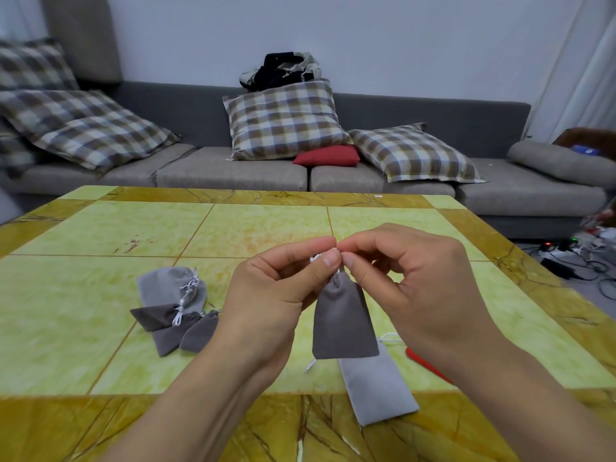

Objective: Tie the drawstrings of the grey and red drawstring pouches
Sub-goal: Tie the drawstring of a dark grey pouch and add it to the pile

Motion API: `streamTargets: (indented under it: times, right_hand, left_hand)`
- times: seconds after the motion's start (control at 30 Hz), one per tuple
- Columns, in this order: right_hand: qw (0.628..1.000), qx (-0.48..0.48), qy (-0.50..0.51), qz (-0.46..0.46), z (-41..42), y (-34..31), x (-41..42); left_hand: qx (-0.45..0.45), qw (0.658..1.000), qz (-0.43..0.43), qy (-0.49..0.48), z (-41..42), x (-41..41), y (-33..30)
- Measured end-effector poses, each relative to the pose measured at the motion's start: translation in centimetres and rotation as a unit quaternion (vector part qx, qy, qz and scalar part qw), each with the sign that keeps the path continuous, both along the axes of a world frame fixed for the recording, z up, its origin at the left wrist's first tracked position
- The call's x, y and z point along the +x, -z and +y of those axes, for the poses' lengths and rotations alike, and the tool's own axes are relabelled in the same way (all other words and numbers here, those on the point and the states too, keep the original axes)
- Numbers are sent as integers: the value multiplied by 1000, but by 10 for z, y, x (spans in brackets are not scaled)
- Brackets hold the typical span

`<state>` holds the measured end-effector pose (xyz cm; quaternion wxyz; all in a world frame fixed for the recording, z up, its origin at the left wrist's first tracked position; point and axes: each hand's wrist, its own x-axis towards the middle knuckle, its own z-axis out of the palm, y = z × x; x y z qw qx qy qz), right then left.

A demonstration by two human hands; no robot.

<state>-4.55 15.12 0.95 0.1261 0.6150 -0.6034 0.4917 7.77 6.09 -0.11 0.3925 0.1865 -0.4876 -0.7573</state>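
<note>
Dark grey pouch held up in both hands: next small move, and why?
Probably pull the white cord ends apart to cinch the knot. Both hands, left and right, pinch the cord just above the dark grey pouch, whose neck is already gathered and which hangs clear of the table. Whether a knot has formed is hidden by the fingertips.

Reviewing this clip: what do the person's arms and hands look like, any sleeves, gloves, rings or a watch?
Both forearms come in bare from the bottom edge, with no sleeves showing. The left hand and right hand wear no gloves, and no rings, watch or bracelet are visible on the fingers or wrists. The fingernails that show are short and unpainted. No cables or markings are seen on either arm.
</note>
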Motion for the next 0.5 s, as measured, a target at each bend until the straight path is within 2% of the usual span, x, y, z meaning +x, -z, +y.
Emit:
streamTargets:
  times: [0.23, 0.27, 0.37, 0.5]
  right_hand:
    - [994, -54, 56, 77, 0, 1, 8]
    - [995, -63, 56, 45, 0, 2, 9]
    - [988, -82, 18, -131, 0, 5, 14]
    - [980, -72, -4, -188, -2, 6, 21]
  left_hand:
    - [-63, 998, -13, -17, -1, 2, -2]
    - [-69, 997, -14, -12, -2, 2, -3]
    - [-51, 998, 1, 21, -2, 3, -6]
    - [47, 997, 38, 57, -4, 4, -10]
